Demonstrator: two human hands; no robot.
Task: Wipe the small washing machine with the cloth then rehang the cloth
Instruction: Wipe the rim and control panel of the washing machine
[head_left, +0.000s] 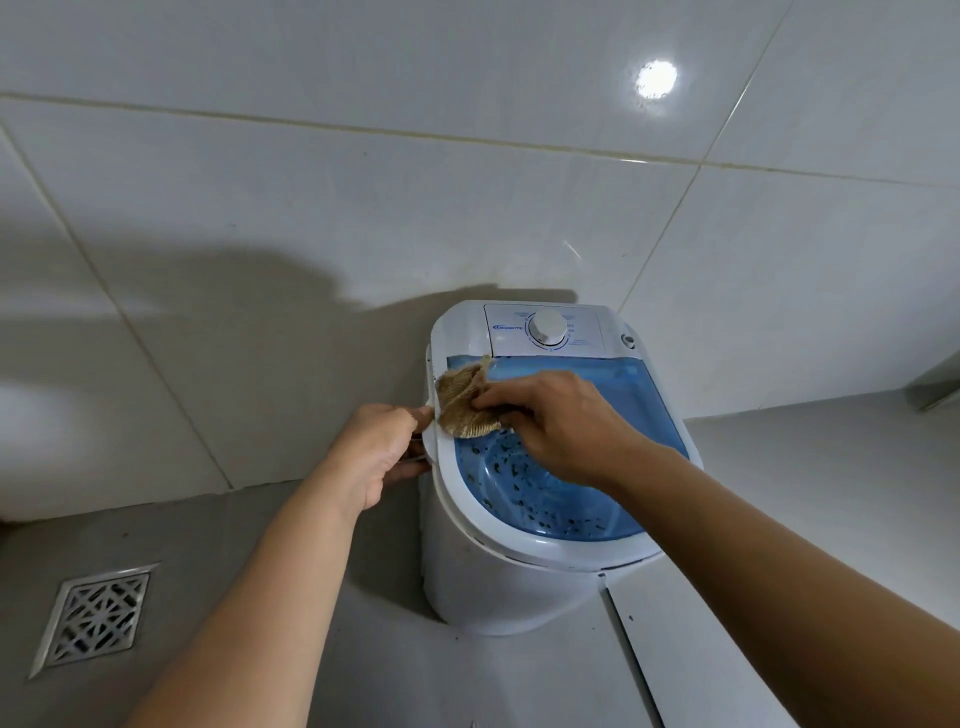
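The small washing machine stands on the grey floor against the tiled wall; its translucent blue lid is shut, and dark specks show across it, though whether they lie on the lid or in the tub beneath cannot be told; the right hand presses a bunched tan cloth onto the lid's left edge, fingers closed on it; the left hand grips the machine's white rim at the left side; a white dial sits on the rear panel; a metal drain grate lies in the floor, well apart to the left.
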